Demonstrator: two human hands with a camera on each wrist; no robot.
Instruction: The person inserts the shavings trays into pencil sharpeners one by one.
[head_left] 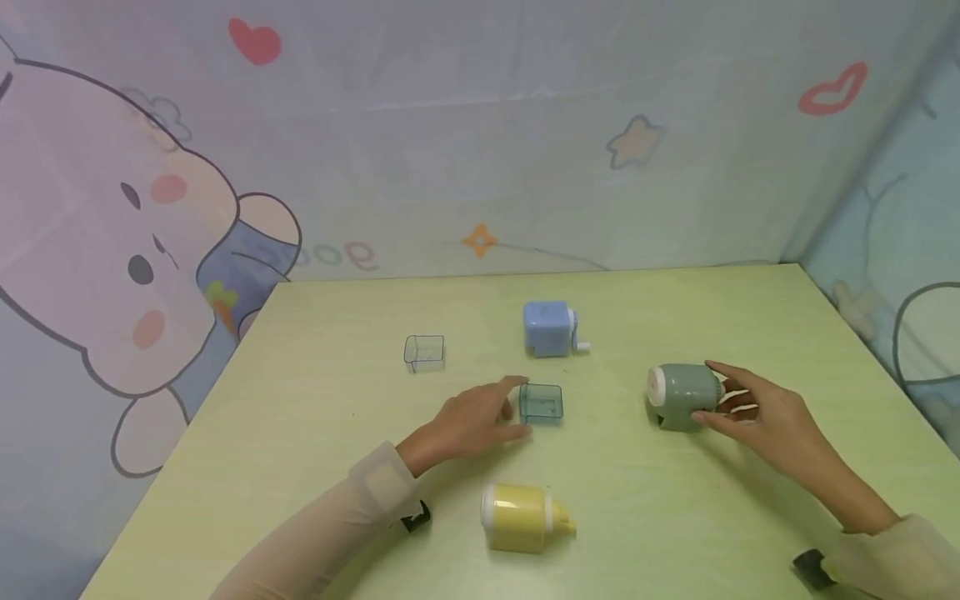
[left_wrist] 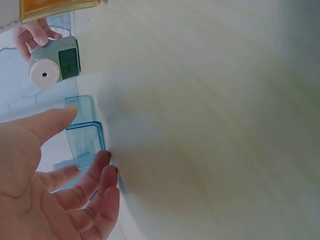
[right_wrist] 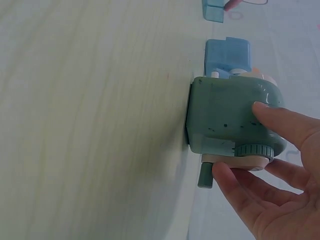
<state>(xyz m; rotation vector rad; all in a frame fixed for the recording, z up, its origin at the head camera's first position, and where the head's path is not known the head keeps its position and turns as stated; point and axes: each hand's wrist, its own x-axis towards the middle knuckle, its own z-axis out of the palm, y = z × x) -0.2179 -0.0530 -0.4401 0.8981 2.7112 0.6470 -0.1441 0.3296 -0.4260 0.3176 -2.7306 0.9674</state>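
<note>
My right hand (head_left: pixel 780 423) grips a green crank pencil sharpener (head_left: pixel 684 393) from its crank side, thumb on one side and fingers on the other. In the left wrist view, the sharpener's pale round face with its pencil hole shows, beside a dark rectangular opening (left_wrist: pixel 69 63). The right wrist view shows the small green crank handle (right_wrist: pixel 205 175) by the fingertips. At the middle of the table, my left hand (head_left: pixel 474 421) reaches to a see-through teal shavings drawer (head_left: pixel 542 415). Its thumb and fingers are spread around the drawer's near end, not closed on it.
A blue crank sharpener (head_left: pixel 547 328) stands behind the teal drawer. To its left lies a clear drawer (head_left: pixel 426 362) with a dark rim. A yellow sharpener (head_left: pixel 519 518) lies nearer the front, beside my left forearm. A printed cloth (head_left: pixel 420 158) hangs along the table's back edge.
</note>
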